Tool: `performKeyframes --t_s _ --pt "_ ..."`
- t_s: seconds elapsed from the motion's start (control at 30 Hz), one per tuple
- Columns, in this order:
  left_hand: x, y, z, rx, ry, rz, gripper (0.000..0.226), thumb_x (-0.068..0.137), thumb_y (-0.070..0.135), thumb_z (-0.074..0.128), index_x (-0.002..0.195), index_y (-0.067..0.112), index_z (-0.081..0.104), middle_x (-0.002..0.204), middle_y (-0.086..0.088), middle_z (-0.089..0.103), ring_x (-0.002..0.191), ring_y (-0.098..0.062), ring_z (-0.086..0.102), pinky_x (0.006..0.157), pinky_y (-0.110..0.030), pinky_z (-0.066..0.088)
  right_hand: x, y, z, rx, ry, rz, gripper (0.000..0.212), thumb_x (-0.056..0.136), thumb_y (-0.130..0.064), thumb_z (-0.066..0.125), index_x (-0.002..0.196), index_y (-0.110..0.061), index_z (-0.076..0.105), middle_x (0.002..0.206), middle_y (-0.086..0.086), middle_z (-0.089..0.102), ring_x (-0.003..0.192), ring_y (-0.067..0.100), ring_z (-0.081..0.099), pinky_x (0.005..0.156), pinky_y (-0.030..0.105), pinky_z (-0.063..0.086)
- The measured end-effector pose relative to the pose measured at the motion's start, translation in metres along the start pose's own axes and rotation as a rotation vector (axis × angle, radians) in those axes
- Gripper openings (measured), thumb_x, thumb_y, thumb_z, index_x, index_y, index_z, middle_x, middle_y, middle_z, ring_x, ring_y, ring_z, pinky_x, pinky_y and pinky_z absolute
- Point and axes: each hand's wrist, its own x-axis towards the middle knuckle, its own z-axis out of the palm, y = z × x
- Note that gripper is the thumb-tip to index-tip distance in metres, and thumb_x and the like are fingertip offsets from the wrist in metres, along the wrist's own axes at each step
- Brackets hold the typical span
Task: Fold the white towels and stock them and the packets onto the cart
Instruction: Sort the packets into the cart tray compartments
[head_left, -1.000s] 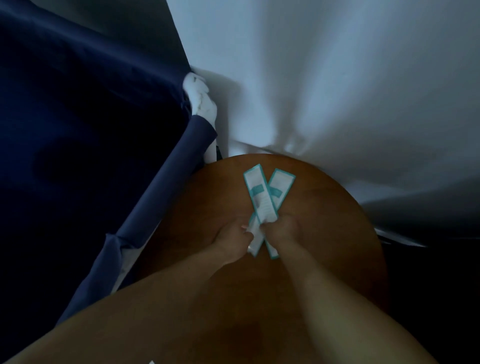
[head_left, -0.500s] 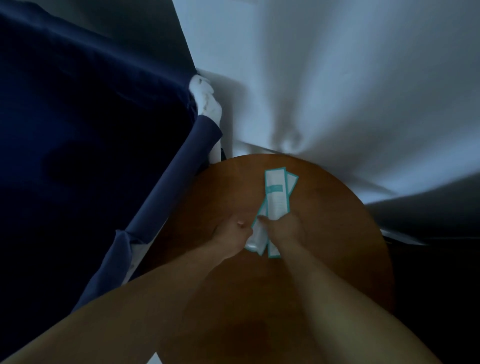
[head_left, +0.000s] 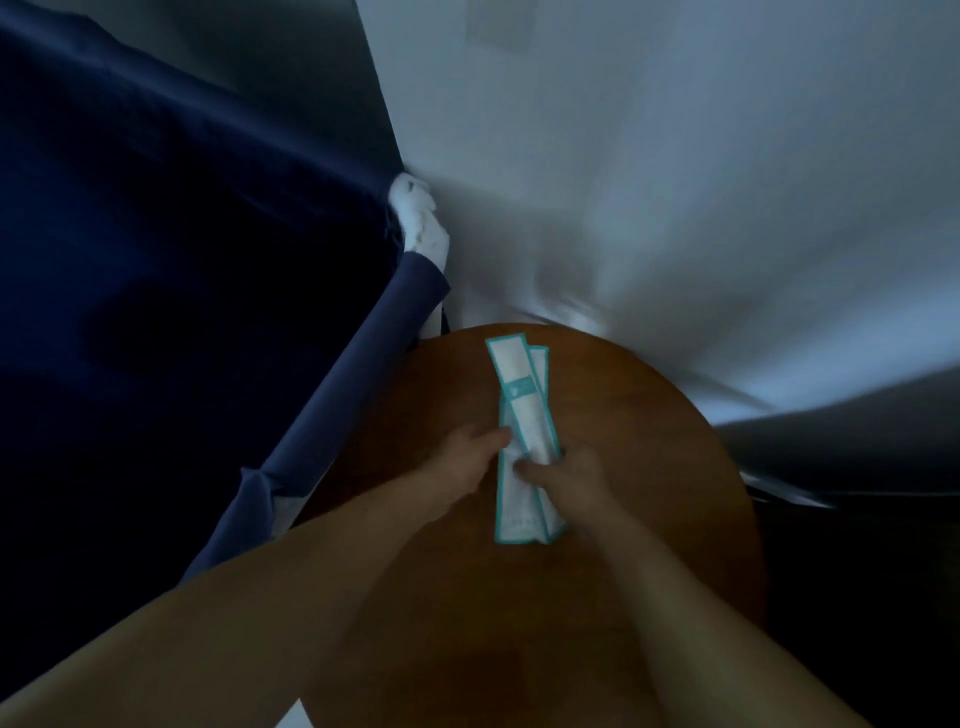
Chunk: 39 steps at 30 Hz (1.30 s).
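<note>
Squaring the teal-edged packets (head_left: 522, 415), crossed a second ago, now nearly aligned above the round wooden table (head_left: 665, 467). My right hand (head_left: 571, 475) pinches the stack; my left hand (head_left: 465, 460) presses its edge. Ready for carting, I'd judge.

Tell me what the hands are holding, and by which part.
Right hand pinches the stacked packets just below their middle, thumb on top; left hand only touches their left edge.
</note>
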Motion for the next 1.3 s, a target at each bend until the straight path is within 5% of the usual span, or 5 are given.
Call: performKeyframes --t_s 0.53,0.77,0.93,1.13,1.3 --pt "-0.112 0.099 -0.007 -0.297 -0.058 0.182 0.020 0.101 0.015 0.053 0.118 0.010 0.063 0.113 -0.010 0.071 0.105 -0.029 0.069 0.097 -0.051 0.053 -0.097 -0.107 -0.088 -0.058 0.068 -0.322 0.014 0.092 -0.033 0.069 0.092 -0.019 0.068 0.087 -0.002 0.072 0.071 0.006 0.065 0.056 0.021 0.050" --pt "-0.169 0.129 0.000 -0.058 -0.096 0.376 0.024 0.096 0.017 0.061 0.117 0.007 0.063 0.108 -0.012 0.071 0.097 -0.026 0.070 0.079 -0.034 0.059 -0.166 -0.131 -0.092 -0.121 0.155 -0.431 0.066 0.073 -0.073 0.056 0.086 -0.012 0.075 0.084 0.007 0.076 0.080 0.023 0.072 0.070 0.041 0.056" --pt "-0.197 0.143 -0.017 0.166 -0.187 0.479 0.019 0.094 0.017 0.065 0.109 0.006 0.067 0.105 -0.014 0.073 0.096 -0.032 0.070 0.089 -0.047 0.057 -0.220 -0.137 -0.115 -0.373 0.149 -0.443 0.023 0.091 -0.042 0.069 0.079 -0.023 0.070 0.062 -0.009 0.060 0.061 0.008 0.057 0.057 0.028 0.043" --pt "-0.239 0.156 -0.050 0.589 -0.332 0.639 0.003 0.093 0.023 0.068 0.094 0.025 0.067 0.099 -0.002 0.072 0.090 -0.020 0.070 0.082 -0.031 0.057 -0.290 -0.131 -0.131 -0.658 0.920 -0.621 0.051 0.078 -0.041 0.075 0.116 -0.010 0.060 0.115 0.011 0.058 0.111 0.034 0.053 0.091 0.043 0.044" --pt "-0.277 0.167 -0.055 0.929 -0.374 0.806 0.028 0.093 0.029 0.066 0.116 0.013 0.067 0.109 -0.004 0.069 0.100 -0.022 0.066 0.088 -0.033 0.053 -0.337 -0.113 -0.131 -0.746 0.995 -0.623 0.107 0.072 -0.057 0.078 0.153 -0.014 0.022 0.155 0.007 0.025 0.146 0.028 0.020 0.120 0.048 0.024"
